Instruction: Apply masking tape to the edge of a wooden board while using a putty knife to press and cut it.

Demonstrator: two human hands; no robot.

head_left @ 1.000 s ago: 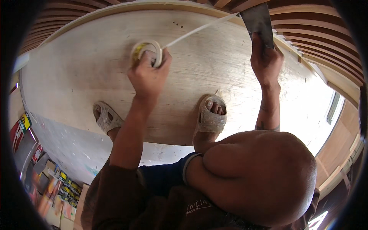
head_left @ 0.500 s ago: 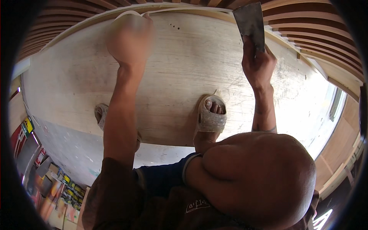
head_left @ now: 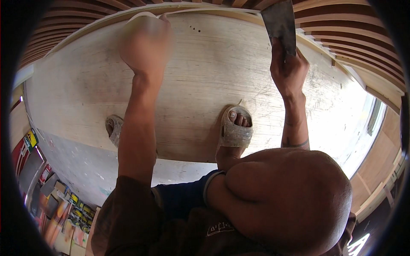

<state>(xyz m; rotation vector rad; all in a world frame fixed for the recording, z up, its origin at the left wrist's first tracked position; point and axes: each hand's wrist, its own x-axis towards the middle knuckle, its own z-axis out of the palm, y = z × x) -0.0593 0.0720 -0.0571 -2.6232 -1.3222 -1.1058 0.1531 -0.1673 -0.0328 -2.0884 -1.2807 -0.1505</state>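
Reads as the taping step: my left hand, fingers blurred, grips the pale tape roll at 11 o'clock, right hand clamps the scraper at 1 over the wooden board; next move likely needs steady tension.

We see glare whitening the board toward three o'clock, the left hand blurred at eleven, edges bending into blackness.
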